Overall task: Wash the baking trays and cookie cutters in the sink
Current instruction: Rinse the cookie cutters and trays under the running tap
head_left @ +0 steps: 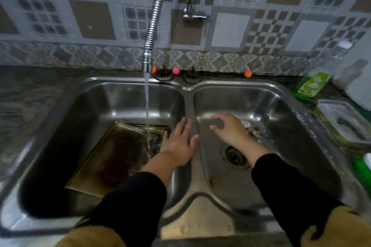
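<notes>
Lying tilted in the left basin of the double sink (186, 88), the baking tray (112, 158) leans its far edge against the basin wall while the stream from the faucet (148, 62) strikes its upper right corner. The tray appears to be thin, stiff sheet metal with a raised rim: probably light, rigid, and slippery when wet. The rim is likely the best place to grip it, at the right edge nearest the hands. Its surface is dull gold, with a dark brown stain across the middle. The left hand (178, 144) hovers over the divider, fingers straight and spread, holding nothing. The right hand (230, 129) reaches into the right basin, fingers loosely bent, empty, just beside small clear items, possibly cookie cutters (250, 126); blur prevents confirmation.
</notes>
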### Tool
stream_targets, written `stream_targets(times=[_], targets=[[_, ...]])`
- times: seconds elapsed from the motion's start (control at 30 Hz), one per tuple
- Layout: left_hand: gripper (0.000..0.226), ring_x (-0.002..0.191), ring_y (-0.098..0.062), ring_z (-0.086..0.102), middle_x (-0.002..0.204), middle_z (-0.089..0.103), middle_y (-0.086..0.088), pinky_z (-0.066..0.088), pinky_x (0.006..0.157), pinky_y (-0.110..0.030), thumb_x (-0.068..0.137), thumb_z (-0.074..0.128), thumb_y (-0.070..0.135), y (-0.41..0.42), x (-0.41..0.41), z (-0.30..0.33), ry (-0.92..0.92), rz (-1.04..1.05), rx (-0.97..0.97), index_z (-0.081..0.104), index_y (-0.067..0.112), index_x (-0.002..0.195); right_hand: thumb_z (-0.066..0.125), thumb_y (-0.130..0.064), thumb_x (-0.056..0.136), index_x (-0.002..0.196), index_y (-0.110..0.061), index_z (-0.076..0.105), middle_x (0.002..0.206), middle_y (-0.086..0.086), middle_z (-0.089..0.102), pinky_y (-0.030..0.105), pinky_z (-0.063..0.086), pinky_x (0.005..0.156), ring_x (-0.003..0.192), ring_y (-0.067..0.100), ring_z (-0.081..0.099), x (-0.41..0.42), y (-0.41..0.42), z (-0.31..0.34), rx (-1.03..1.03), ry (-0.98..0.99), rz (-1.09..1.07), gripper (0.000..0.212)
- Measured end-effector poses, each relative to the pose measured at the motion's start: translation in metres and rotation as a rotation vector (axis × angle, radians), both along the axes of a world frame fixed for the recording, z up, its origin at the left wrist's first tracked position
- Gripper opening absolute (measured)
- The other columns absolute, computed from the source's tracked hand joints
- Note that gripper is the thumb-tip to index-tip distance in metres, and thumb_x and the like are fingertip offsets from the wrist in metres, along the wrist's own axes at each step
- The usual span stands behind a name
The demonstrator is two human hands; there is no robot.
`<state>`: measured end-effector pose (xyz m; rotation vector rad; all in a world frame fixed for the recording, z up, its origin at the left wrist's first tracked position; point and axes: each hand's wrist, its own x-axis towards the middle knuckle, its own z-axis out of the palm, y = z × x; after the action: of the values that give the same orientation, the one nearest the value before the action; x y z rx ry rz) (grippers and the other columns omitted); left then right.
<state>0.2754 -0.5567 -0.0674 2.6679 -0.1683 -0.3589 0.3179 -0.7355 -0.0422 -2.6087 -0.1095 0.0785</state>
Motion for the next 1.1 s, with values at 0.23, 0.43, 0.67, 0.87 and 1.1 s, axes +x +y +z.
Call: stream_targets(times=[0.23, 0.43, 0.67, 0.87, 1.1], targets=[[0.063, 0.147, -0.022, 0.013, 0.16, 0.015, -0.001, 0.016, 0.117, -0.051, 0.097, 0.041, 0.043, 0.119, -0.026, -0.022, 0.222, 0.074, 0.191, 0.016, 0.027, 0.153, 0.049, -0.035, 0.094, 0.133, -0.024, 0.053, 0.142, 0.0, 0.045, 0.04, 0.023, 0.108, 0.133, 0.022, 0.032, -0.026, 0.127, -0.013, -0.321, -0.067, 0.431, 0.04], [0.078, 0.148, -0.02, -0.008, 0.162, -0.005, 0.004, 0.004, 0.118, -0.054, 0.092, 0.057, 0.039, 0.17, -0.038, -0.032, 0.356, 0.063, 0.371, 0.011, 0.026, 0.154, 0.047, -0.026, 0.096, 0.152, -0.027, 0.015, 0.161, 0.004, 0.002, 0.047, 0.006, 0.119, 0.147, 0.028, -0.001, -0.03, 0.193, -0.077, -0.386, 0.34, 0.501, 0.064], [0.077, 0.148, -0.022, -0.005, 0.162, -0.003, 0.004, 0.006, 0.118, -0.054, 0.09, 0.061, 0.039, 0.176, -0.036, -0.039, 0.364, 0.086, 0.319, 0.018, 0.029, 0.152, 0.05, -0.029, 0.094, 0.124, -0.032, 0.058, 0.135, 0.0, 0.05, 0.043, 0.016, 0.116, 0.131, 0.026, 0.035, -0.027, 0.2, -0.085, -0.454, 0.125, 0.434, 0.032], [0.051, 0.146, -0.023, 0.018, 0.157, 0.024, -0.001, 0.015, 0.117, -0.053, 0.1, 0.037, 0.041, 0.162, -0.028, -0.029, 0.247, 0.278, 0.033, 0.028, 0.028, 0.149, 0.067, -0.025, 0.086, 0.088, -0.035, 0.061, 0.096, -0.009, 0.062, 0.024, 0.051, 0.077, 0.091, 0.005, 0.059, -0.031, 0.197, -0.06, 0.25, 0.363, 0.091, 0.012], [0.04, 0.099, -0.021, 0.064, 0.116, 0.063, -0.002, 0.052, 0.079, -0.036, 0.098, 0.039, 0.052, 0.115, -0.018, -0.012, 0.617, 0.716, -1.053, 0.055, 0.025, 0.123, 0.071, -0.018, 0.083, 0.103, -0.028, 0.052, 0.101, -0.003, 0.067, 0.035, 0.045, 0.095, 0.101, 0.014, 0.06, -0.039, 0.17, -0.028, 0.715, 0.476, -0.124, 0.029]])
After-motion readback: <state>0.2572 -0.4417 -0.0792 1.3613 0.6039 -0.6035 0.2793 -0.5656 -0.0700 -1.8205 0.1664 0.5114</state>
